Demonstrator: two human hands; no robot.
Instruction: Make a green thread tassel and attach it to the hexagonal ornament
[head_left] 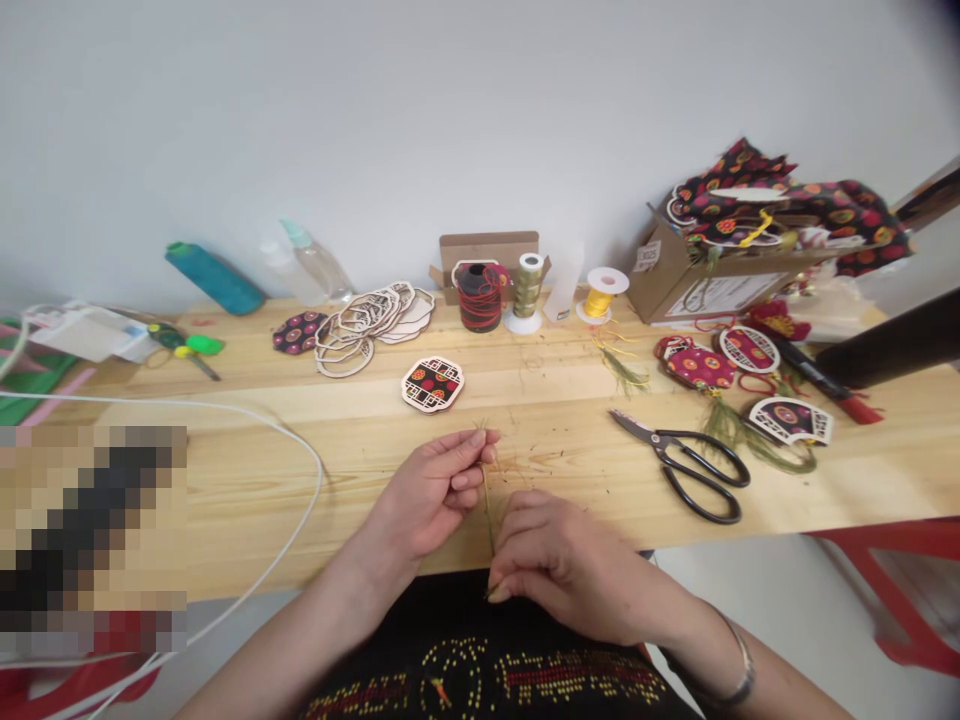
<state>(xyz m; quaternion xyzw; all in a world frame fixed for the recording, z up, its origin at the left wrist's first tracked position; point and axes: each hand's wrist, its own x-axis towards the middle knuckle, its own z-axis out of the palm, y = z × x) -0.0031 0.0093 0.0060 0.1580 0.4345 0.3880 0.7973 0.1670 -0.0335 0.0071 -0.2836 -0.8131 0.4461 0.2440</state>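
Pinched between thumb and fingers, my left hand [446,485] grips one end of a thin olive-green thread [488,500], whose loose tips stick out above the fingertips. Lower and to the right, my right hand [544,555] is closed on the thread's other end, near the table's front edge. The thread runs straight between the two hands. Beyond them lies a rounded wooden-framed ornament [433,385] with dark patterned fabric. Black-handled scissors [686,460] lie to the right of my right hand.
Along the wall stand a red cord spool [480,300], an olive thread spool [529,285] and a yellow spool [598,297]. Wooden frames [375,320] are piled left. At right are a fabric-filled cardboard box [697,280] and a fan-shaped ornament [789,421]. A white cable [319,470] loops at left.
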